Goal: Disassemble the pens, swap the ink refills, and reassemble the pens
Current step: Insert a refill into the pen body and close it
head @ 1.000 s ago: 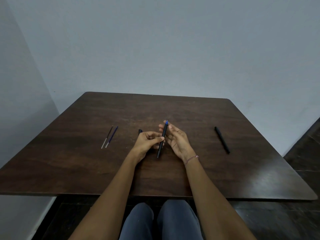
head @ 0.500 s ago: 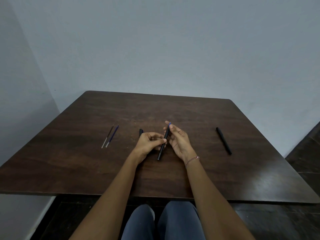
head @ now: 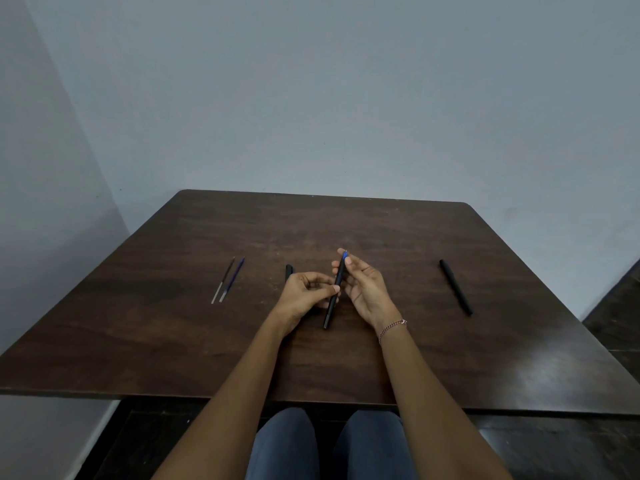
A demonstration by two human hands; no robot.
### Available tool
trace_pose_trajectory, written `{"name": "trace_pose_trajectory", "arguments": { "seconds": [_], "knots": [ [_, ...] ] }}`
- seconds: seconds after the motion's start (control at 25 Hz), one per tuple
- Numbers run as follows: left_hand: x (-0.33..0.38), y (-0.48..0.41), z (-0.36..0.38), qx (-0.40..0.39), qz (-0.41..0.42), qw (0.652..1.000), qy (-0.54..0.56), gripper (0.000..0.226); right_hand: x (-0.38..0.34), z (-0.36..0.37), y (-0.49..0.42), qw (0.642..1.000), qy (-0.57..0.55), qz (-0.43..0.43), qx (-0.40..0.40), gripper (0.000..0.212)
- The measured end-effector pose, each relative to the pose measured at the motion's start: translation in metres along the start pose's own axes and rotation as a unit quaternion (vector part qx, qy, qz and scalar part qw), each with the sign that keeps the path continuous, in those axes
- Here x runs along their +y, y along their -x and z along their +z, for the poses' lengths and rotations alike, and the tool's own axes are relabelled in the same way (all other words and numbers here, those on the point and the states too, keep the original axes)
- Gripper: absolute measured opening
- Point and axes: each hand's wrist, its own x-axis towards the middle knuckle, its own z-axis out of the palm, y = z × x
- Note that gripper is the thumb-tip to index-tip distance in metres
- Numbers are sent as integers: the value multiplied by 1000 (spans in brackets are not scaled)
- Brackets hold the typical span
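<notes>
Over the middle of the dark wooden table [head: 173, 341] both my hands hold one black pen [head: 333, 301] with a blue tip at its far end. My left hand [head: 304, 296] pinches its middle with thumb and forefinger. My right hand [head: 363, 289] grips its upper part near the blue tip. A second black pen [head: 455, 287] lies on the table to the right, apart from my hands. Two thin ink refills [head: 228, 279], one dark and one blue, lie side by side at the left. A small black pen part [head: 288, 271] shows just behind my left hand.
The table's near edge [head: 242, 398] runs across the lower frame, with my knees below it. Grey walls stand behind and to the left. Dark floor shows at the right.
The pen has tilted slightly and my right fingers have shifted along its upper end. My left thumb still pinches the barrel. The items lying on the table have not moved.
</notes>
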Motion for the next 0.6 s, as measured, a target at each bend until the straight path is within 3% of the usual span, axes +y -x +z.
{"name": "trace_pose_trajectory", "arguments": {
  "seconds": [0.28, 0.6],
  "knots": [
    [1, 0, -1, -6, 3, 1000, -13, 11, 0, 5, -2, 1000, 6, -20, 23, 16],
    [3, 2, 0, -5, 9, 1000, 1, 11, -3, 3, 3, 1000, -17, 2, -20, 26]
  ]
}}
